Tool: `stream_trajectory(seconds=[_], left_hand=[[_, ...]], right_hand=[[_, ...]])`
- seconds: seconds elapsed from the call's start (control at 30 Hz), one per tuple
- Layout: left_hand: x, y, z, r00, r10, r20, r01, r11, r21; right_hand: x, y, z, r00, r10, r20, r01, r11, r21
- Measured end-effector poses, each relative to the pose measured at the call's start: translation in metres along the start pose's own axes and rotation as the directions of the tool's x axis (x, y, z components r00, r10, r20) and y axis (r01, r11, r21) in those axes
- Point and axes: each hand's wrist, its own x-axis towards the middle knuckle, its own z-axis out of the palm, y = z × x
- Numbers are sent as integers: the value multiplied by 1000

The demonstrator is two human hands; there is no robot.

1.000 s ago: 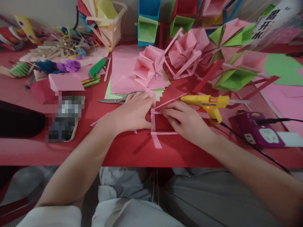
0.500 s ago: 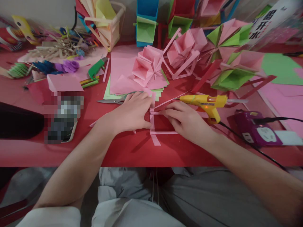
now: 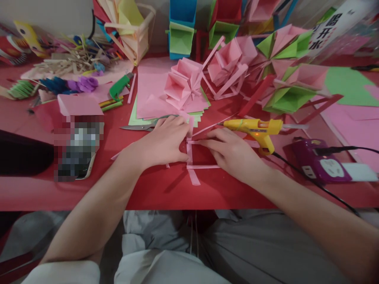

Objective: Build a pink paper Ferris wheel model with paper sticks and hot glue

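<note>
In front of me on the red table lies a small ladder-like frame of pink paper strips (image 3: 194, 177), with crosspieces running to the right. My left hand (image 3: 167, 140) rests over its left side, fingers bent and thumb apart, holding the upright strip down. My right hand (image 3: 229, 148) pinches a short pink crosspiece (image 3: 195, 142) near the middle of the frame. Another thin strip (image 3: 204, 129) slants up to the right above it. Scissors (image 3: 139, 127) lie partly under my left hand. A yellow glue gun (image 3: 256, 128) with its light on lies just beyond my right hand.
Folded pink paper shapes (image 3: 183, 83) sit on stacked paper (image 3: 148, 86) at the back. To the right is a purple power socket (image 3: 321, 159) with cords. A phone (image 3: 79, 150), a dark cylinder (image 3: 25, 152) and a green-handled cutter (image 3: 120, 87) are at left.
Both hands stay at nearly the same place on the pink strips. The whole view has shifted very slightly.
</note>
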Motion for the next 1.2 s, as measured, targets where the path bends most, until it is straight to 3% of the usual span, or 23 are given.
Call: stream_trajectory(seconds=[0.33, 0.8, 1.2], left_hand=[[0, 4, -3, 1000, -15, 9, 15, 1000, 3], [1, 7, -5, 999, -30, 31, 29, 999, 13], [1, 6, -5, 999, -16, 42, 14, 999, 43]], right_hand=[[5, -16, 1, 999, -8, 40, 12, 995, -100], [6, -16, 6, 996, 62, 69, -60, 998, -24], [5, -16, 6, 998, 37, 59, -36, 999, -12]])
